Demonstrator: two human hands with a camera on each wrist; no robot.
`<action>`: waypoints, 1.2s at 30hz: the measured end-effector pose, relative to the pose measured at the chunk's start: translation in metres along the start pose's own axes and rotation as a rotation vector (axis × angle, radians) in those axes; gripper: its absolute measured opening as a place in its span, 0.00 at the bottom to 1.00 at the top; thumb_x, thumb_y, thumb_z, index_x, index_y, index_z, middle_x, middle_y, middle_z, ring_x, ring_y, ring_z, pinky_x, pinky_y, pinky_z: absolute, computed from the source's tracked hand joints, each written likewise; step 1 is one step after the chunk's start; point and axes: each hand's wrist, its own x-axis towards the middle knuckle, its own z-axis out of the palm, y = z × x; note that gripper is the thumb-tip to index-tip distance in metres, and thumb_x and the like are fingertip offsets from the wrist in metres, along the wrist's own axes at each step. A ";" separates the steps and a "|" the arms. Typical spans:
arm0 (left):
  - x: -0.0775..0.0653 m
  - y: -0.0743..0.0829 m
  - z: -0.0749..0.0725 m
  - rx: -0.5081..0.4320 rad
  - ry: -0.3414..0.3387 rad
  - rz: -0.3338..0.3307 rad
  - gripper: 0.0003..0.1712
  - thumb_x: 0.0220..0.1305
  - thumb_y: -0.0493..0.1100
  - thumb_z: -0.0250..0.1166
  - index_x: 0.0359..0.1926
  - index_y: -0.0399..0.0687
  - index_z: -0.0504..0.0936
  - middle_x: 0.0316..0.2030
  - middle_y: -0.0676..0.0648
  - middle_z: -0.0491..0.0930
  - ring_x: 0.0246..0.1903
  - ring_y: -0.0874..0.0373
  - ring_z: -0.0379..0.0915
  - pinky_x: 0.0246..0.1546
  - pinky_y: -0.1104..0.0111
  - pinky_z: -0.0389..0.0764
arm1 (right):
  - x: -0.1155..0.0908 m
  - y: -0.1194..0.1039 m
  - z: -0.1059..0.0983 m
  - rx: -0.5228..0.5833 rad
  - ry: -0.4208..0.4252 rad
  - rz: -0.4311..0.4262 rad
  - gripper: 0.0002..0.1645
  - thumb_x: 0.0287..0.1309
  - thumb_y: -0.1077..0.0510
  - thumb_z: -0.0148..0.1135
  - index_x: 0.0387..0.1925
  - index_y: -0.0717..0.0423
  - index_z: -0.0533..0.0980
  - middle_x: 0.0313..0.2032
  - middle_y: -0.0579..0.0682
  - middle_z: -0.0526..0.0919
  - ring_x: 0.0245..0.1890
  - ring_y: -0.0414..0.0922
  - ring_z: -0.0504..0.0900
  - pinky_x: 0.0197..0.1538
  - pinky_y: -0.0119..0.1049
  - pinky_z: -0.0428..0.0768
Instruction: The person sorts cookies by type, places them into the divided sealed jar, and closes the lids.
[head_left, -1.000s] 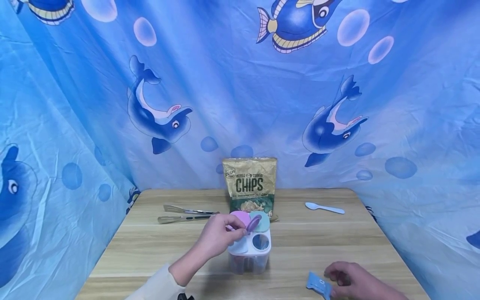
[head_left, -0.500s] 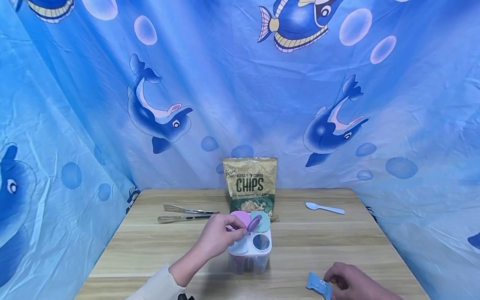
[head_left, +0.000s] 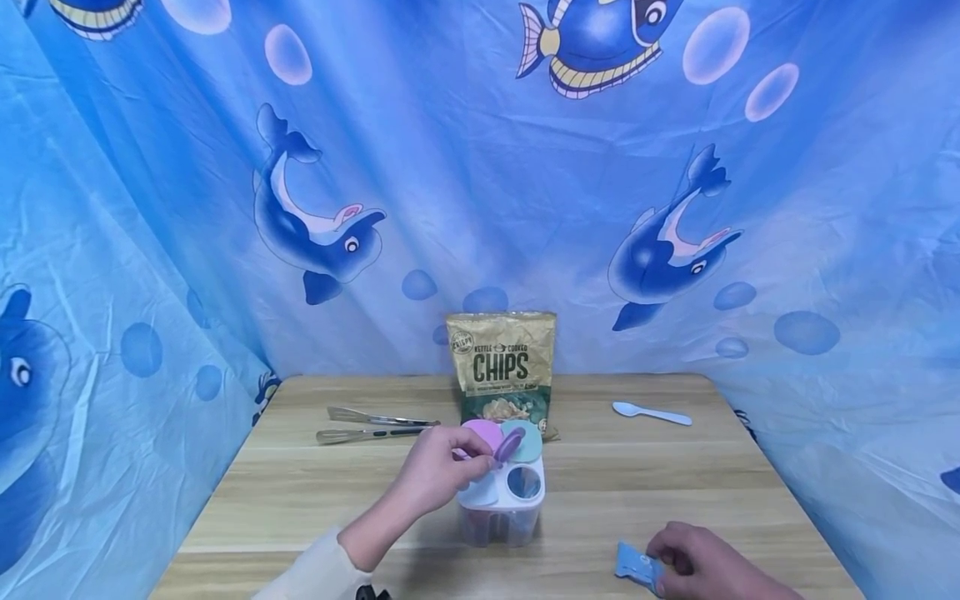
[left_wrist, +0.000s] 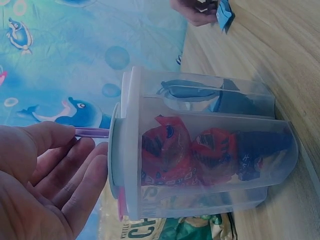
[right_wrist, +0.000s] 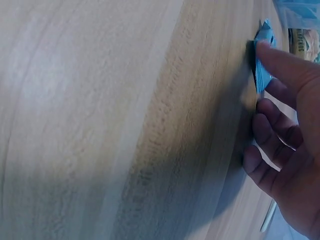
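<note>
A clear plastic storage box (left_wrist: pixel 210 112) with a white top stands at mid-table and holds red, dark blue and light blue wrapped packets. Pink (head_left: pixel 483 432) and mint green (head_left: pixel 522 442) round lids cover two of its openings; one front-right opening (head_left: pixel 523 482) is uncovered. My left hand (head_left: pixel 442 468) pinches a purple lid (head_left: pixel 509 446), tilted on edge above the box. Down at the front right, my right hand (head_left: pixel 693 560) pinches a small light blue wrapped packet (head_left: pixel 637 566) at its right end. In the right wrist view, the thumb lies on that packet (right_wrist: pixel 263 65).
Behind the box stands a gold and green chips bag (head_left: pixel 501 367). Metal tongs (head_left: pixel 375 423) lie at the back left, a white plastic spoon (head_left: pixel 651 413) at the back right. A blue dolphin-print curtain (head_left: pixel 480 208) surrounds the wooden table (head_left: pixel 315 508).
My right hand's fingers have closed in on the light blue packet, having been looser beside it. My left hand and the purple lid have stayed in place.
</note>
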 end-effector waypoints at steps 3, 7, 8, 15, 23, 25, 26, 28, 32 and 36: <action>0.001 0.000 0.000 0.002 0.004 0.004 0.02 0.59 0.42 0.74 0.33 0.49 0.90 0.31 0.53 0.87 0.33 0.57 0.81 0.24 0.69 0.85 | 0.001 -0.003 -0.001 -0.016 0.003 0.016 0.11 0.60 0.49 0.71 0.45 0.42 0.83 0.34 0.40 0.79 0.30 0.34 0.75 0.30 0.30 0.74; 0.001 0.000 0.001 -0.003 0.002 0.003 0.02 0.59 0.42 0.74 0.33 0.49 0.90 0.31 0.53 0.87 0.32 0.58 0.81 0.23 0.69 0.85 | 0.001 -0.006 -0.002 0.028 0.000 0.051 0.09 0.61 0.51 0.71 0.42 0.44 0.82 0.34 0.42 0.80 0.30 0.35 0.75 0.30 0.31 0.75; 0.001 0.000 0.001 -0.005 0.001 0.002 0.02 0.59 0.42 0.74 0.33 0.49 0.90 0.31 0.53 0.87 0.31 0.58 0.81 0.23 0.69 0.85 | 0.001 -0.007 -0.001 0.040 -0.001 0.054 0.08 0.62 0.51 0.71 0.41 0.45 0.81 0.34 0.42 0.80 0.30 0.36 0.76 0.30 0.31 0.75; 0.001 0.000 0.002 -0.010 -0.006 0.000 0.03 0.59 0.43 0.74 0.33 0.49 0.90 0.31 0.53 0.87 0.32 0.56 0.82 0.24 0.68 0.85 | 0.002 -0.012 -0.005 0.115 0.002 0.053 0.05 0.65 0.53 0.68 0.38 0.49 0.81 0.33 0.43 0.84 0.31 0.36 0.78 0.32 0.30 0.76; 0.001 0.000 0.000 -0.015 -0.019 0.000 0.02 0.60 0.42 0.74 0.33 0.49 0.90 0.31 0.52 0.86 0.31 0.59 0.81 0.24 0.69 0.85 | 0.013 -0.030 -0.017 0.082 0.077 -0.057 0.03 0.65 0.56 0.66 0.39 0.47 0.81 0.34 0.40 0.84 0.34 0.35 0.81 0.34 0.30 0.78; 0.002 0.000 0.000 -0.014 -0.019 0.000 0.02 0.60 0.42 0.73 0.33 0.49 0.90 0.31 0.52 0.86 0.31 0.59 0.81 0.24 0.69 0.85 | 0.016 -0.038 -0.021 0.062 0.108 -0.097 0.02 0.66 0.56 0.66 0.40 0.46 0.81 0.35 0.39 0.85 0.34 0.34 0.81 0.34 0.30 0.79; 0.002 0.000 0.000 -0.014 -0.019 0.002 0.02 0.60 0.42 0.73 0.33 0.49 0.90 0.31 0.52 0.86 0.31 0.59 0.82 0.24 0.69 0.85 | 0.018 -0.043 -0.024 0.050 0.127 -0.122 0.03 0.66 0.56 0.66 0.40 0.46 0.81 0.35 0.39 0.85 0.34 0.34 0.81 0.34 0.30 0.80; 0.002 0.000 0.000 -0.015 -0.018 0.001 0.03 0.60 0.42 0.73 0.33 0.48 0.90 0.31 0.52 0.86 0.31 0.58 0.82 0.24 0.69 0.85 | 0.022 -0.053 -0.029 0.021 0.169 -0.182 0.03 0.67 0.56 0.66 0.41 0.44 0.81 0.37 0.39 0.85 0.35 0.33 0.81 0.34 0.30 0.81; 0.002 0.000 0.000 -0.017 -0.016 -0.002 0.03 0.60 0.42 0.74 0.33 0.48 0.90 0.31 0.52 0.86 0.30 0.59 0.81 0.24 0.69 0.85 | 0.031 -0.076 -0.039 -0.024 0.248 -0.296 0.06 0.69 0.59 0.65 0.42 0.42 0.83 0.38 0.39 0.87 0.35 0.34 0.83 0.34 0.31 0.84; 0.003 -0.001 -0.001 -0.016 -0.017 -0.010 0.04 0.60 0.42 0.74 0.34 0.48 0.90 0.31 0.53 0.87 0.30 0.60 0.82 0.24 0.69 0.85 | 0.045 -0.102 -0.047 -0.055 0.308 -0.368 0.08 0.69 0.60 0.65 0.42 0.42 0.84 0.39 0.40 0.88 0.36 0.35 0.85 0.35 0.32 0.86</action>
